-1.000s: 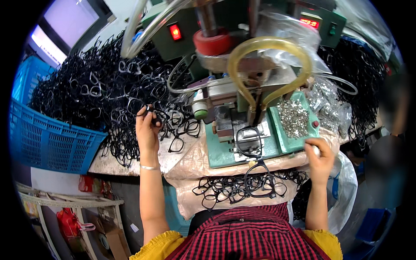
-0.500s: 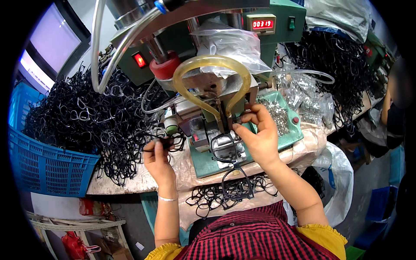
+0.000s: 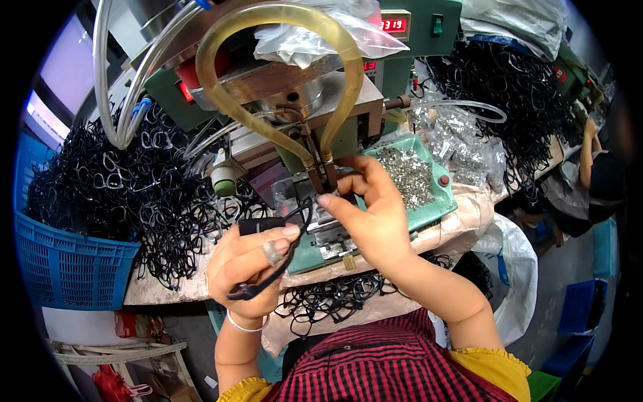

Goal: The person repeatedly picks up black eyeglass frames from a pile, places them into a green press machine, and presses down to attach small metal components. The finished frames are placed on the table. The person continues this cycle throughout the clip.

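Note:
My left hand [image 3: 244,271] is closed round a black eyeglass frame [image 3: 295,248], held tilted just left of the metal fixture [image 3: 328,244]. A short dark piece [image 3: 261,226] lies along its index finger; I cannot tell what it is. My right hand [image 3: 375,211] reaches to the tip of the green press, thumb and index finger pinched beside the dark metal head [image 3: 323,175]. Whatever sits between those fingertips is hidden. A thick yellow hose [image 3: 351,67] loops above the head.
A green tray [image 3: 439,201] of small metal parts stands right of the fixture. Tangled black eyeglass frames [image 3: 127,181] heap up at the left beside a blue crate [image 3: 74,268]. More frames [image 3: 335,301] lie in front of me. Bagged parts [image 3: 462,147] sit behind the tray.
The eyeglass frame that hung below the press head is gone from there. My left hand has turned and come nearer the fixture. The machine appears further left in view.

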`<state>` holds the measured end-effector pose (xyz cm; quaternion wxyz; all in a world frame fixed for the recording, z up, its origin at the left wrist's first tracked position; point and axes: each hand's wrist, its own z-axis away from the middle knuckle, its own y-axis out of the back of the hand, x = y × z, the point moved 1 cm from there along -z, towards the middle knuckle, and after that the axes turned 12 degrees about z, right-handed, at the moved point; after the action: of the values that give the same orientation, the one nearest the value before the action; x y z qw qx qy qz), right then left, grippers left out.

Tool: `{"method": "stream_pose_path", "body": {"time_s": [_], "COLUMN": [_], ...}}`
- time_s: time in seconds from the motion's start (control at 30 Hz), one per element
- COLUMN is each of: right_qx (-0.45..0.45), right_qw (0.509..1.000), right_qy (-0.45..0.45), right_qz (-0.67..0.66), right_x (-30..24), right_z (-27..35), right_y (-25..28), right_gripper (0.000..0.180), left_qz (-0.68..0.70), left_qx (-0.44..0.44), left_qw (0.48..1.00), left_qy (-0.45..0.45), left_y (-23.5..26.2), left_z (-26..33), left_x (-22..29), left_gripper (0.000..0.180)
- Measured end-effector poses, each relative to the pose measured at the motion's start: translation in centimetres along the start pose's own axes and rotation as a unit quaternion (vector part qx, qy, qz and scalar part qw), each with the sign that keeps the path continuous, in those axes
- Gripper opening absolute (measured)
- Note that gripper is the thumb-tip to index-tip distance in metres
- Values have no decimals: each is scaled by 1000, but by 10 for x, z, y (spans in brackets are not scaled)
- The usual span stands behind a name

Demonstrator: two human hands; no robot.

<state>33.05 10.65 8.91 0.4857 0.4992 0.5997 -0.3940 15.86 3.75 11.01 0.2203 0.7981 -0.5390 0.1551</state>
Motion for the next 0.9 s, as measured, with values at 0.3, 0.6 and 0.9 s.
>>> {"method": "stream_pose_path", "body": {"time_s": [0.3, 0.6, 0.9], "right_qx": [154, 200, 139], "right_qw": [726, 794, 899], "right_qy": [121, 153, 71], "right_qz": [659, 554, 410], "right_x": [123, 107, 101], "right_z": [-25, -20, -18], "right_y": [108, 113, 119], "right_gripper": [18, 10, 14], "left_qz": [21, 131, 157], "left_qx": [8, 89, 20], "left_qw": [999, 984, 987], "left_qy": [32, 79, 20], "left_y": [24, 27, 27], "left_z": [-37, 32, -13], "left_x": [-7, -18, 6], "left_gripper": [17, 14, 14]}}
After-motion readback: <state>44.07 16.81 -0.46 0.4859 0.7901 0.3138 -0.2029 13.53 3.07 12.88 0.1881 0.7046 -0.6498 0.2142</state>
